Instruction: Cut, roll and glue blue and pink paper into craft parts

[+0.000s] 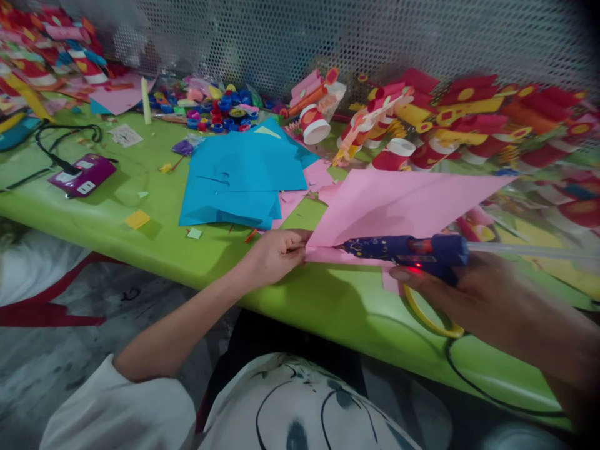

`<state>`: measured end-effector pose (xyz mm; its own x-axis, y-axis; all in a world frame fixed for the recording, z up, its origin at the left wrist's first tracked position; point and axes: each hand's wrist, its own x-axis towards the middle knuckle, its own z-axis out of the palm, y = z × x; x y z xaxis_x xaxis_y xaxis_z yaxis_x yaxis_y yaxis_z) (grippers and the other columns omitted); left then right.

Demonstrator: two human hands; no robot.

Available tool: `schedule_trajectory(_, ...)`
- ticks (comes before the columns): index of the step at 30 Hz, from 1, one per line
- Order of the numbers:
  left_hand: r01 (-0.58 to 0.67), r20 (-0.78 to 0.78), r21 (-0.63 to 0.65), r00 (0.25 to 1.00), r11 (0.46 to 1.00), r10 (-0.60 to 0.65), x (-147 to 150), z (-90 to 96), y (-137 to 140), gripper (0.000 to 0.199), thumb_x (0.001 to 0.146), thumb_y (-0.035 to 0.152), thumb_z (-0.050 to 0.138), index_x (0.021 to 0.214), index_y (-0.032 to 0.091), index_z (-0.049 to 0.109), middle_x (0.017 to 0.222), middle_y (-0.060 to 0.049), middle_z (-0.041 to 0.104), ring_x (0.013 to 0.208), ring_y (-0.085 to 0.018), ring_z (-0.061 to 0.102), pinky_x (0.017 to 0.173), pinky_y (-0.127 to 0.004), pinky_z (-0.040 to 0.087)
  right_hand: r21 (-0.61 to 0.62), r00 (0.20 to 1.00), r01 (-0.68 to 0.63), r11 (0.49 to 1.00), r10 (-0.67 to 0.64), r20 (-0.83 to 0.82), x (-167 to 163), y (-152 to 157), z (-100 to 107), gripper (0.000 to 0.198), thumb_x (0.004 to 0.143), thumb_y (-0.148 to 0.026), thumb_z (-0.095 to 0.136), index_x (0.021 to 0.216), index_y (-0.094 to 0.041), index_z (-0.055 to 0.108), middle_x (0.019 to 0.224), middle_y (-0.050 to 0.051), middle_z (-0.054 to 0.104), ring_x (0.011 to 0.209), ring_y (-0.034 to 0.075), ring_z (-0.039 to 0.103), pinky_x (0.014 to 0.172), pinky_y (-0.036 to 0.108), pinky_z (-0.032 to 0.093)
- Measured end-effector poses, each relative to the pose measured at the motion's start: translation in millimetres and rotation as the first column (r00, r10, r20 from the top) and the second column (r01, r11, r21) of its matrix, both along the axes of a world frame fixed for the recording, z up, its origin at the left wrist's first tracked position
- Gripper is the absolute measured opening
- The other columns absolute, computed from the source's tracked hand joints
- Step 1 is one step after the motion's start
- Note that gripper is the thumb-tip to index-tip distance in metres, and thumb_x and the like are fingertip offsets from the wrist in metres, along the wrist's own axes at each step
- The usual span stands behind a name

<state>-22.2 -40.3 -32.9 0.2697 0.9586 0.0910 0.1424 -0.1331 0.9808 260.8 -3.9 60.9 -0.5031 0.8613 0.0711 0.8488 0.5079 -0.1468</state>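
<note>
You wear a loose white shirt (267,412) printed with thin, curving black lines and smudgy dark grey patches, its wide left sleeve (122,409) ending near the elbow, with black clothing (295,344) over your lap and your left hand (276,257) and right hand (487,303) bare.

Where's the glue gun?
In the head view, right of centre: the right hand holds the glue gun, its nozzle at the pink paper near the left hand.

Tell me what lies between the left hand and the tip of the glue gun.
In the head view, a strip of the pink paper spans the stretch from the left hand to the glue gun; no other item shows there.
</note>
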Motion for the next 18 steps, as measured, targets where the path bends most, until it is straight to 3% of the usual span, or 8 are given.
schedule_trajectory(5,0.015,0.026,0.012,1.000,1.000,-0.016,0,2.7,0,0.024,0.093,0.021,0.060,0.098,0.019,0.083,0.110,-0.005,0.081,0.099,-0.021,0.072,0.082,-0.025,0.052,-0.033,1.000,0.011,0.999,-0.011,-0.012,13,1,-1,0.091,0.080,-0.099,0.024,0.033,-0.025,0.049,0.040,0.006,0.047,0.033,0.014,0.041,0.036,0.034,0.030)
schedule_trajectory(7,0.016,0.023,0.006,1.000,1.000,-0.016,-1,3.6,0,0.023,0.094,0.023,0.062,0.102,0.019,0.083,0.112,-0.006,0.081,0.102,-0.022,0.072,0.083,-0.026,0.053,-0.053,1.000,0.024,0.998,-0.025,-0.012,15,1,1,0.091,0.078,-0.101,0.023,0.031,-0.026,0.044,0.037,0.005,0.042,0.031,0.014,0.037,0.035,0.035,0.027)
schedule_trajectory(12,0.008,0.019,0.001,1.000,1.000,-0.008,-1,3.7,-1,0.028,0.092,0.016,0.060,0.107,0.019,0.083,0.114,-0.006,0.081,0.105,-0.023,0.073,0.086,-0.026,0.054,-0.113,0.995,0.097,0.989,-0.093,0.037,15,1,6,0.090,0.073,-0.105,0.019,0.025,-0.029,0.028,0.035,0.007,0.040,0.028,0.013,0.035,0.034,0.037,0.024)
schedule_trajectory(18,-0.027,0.152,-0.069,0.988,0.997,0.038,2,0.9,-2,0.036,0.089,0.017,0.063,0.121,0.015,0.079,0.115,-0.010,0.081,0.101,-0.022,0.074,0.087,-0.029,0.056,-0.082,0.991,0.121,0.989,-0.115,0.072,31,4,-1,0.089,0.073,-0.104,0.019,0.029,-0.029,0.035,0.034,0.005,0.041,0.029,0.016,0.039,0.037,0.037,0.028)
